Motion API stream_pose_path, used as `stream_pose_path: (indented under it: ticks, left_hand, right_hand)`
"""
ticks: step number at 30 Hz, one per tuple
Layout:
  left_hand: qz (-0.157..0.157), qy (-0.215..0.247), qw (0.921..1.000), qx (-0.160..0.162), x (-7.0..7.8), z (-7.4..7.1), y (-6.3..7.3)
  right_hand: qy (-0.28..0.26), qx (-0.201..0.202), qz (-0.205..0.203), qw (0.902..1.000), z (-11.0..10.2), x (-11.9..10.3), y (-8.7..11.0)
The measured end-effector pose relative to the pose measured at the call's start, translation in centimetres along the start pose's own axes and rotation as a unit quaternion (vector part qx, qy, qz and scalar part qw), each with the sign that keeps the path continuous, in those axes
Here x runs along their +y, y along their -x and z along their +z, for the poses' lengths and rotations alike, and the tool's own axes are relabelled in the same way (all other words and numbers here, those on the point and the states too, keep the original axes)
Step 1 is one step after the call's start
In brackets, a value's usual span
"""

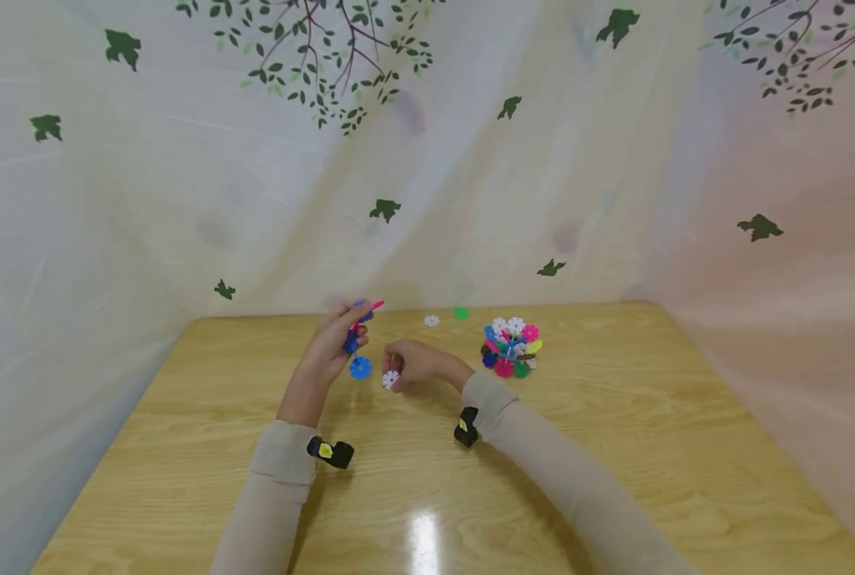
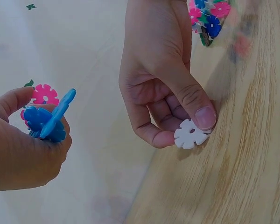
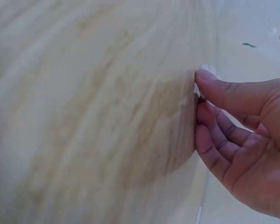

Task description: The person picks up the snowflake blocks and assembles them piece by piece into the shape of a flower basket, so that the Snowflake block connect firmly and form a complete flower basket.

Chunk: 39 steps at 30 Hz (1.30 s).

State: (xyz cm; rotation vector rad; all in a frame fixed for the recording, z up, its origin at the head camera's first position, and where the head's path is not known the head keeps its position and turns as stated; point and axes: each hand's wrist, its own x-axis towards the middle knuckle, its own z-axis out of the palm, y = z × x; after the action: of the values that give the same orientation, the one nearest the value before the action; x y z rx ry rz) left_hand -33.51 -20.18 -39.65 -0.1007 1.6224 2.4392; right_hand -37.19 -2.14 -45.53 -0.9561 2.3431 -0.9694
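My left hand [image 1: 329,345], raised above the table, grips a small linked group of notched plastic discs. A light blue disc [image 1: 359,368] hangs below the fingers; in the left wrist view a pink disc [image 2: 45,94] and blue discs [image 2: 45,122] stick out past the thumb. My right hand [image 1: 422,363] is low over the table to the right of it and pinches a white snowflake disc [image 2: 190,134] between thumb and fingers. That white disc is tilted up, close to the tabletop. In the right wrist view the fingers mostly hide it.
A many-coloured cluster of joined discs [image 1: 511,348] stands on the wooden table [image 1: 614,447], right of my right hand. Near the back edge lie a loose white disc [image 1: 431,320] and a green disc [image 1: 460,314]. A leaf-patterned curtain [image 1: 471,176] hangs behind.
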Motion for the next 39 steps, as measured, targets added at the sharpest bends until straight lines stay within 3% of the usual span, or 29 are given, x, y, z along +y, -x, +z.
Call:
stream_pose_path:
  ticks: [5,8,10,14,17,22,25,30,39]
  left_hand:
    - [-0.001,-0.008,1.0,0.002,0.0,-0.1,-0.1]
    - [-0.002,-0.017,0.9998,-0.005,0.0,0.1,-0.1]
    - [-0.001,-0.025,0.9995,-0.017,-0.1,0.3,-0.2]
    - [-0.004,-0.038,0.9987,-0.035,-0.5,0.7,-0.3]
    - [-0.007,-0.044,0.9982,-0.041,-0.9,1.0,-0.4]
    - [-0.018,-0.063,0.9963,-0.056,-1.7,1.7,-0.4]
    - [-0.021,-0.066,0.9961,-0.055,-2.0,1.9,-0.3]
    - [-0.007,-0.069,0.9966,-0.045,-2.0,1.9,-0.3]
    - [-0.005,-0.066,0.9972,-0.035,-2.1,2.1,-0.3]
  right_hand:
    - [-0.016,0.031,0.005,0.9994,-0.1,0.1,0.6]
    - [-0.066,0.098,0.019,0.9928,-1.2,-0.1,1.6]
    - [-0.126,0.167,0.026,0.9774,-2.1,-0.4,2.3]
    - [-0.24,0.291,-0.002,0.926,-3.5,-1.9,3.4]
    - [-0.271,0.35,-0.036,0.8959,-4.1,-3.0,4.0]
    - [-0.289,0.407,-0.057,0.8644,-4.1,-3.8,4.6]
    - [-0.289,0.42,-0.054,0.8582,-4.0,-3.9,4.8]
    - [-0.282,0.423,-0.049,0.8595,-4.0,-4.2,4.7]
    - [-0.309,0.428,-0.028,0.8487,-3.9,-4.2,4.7]
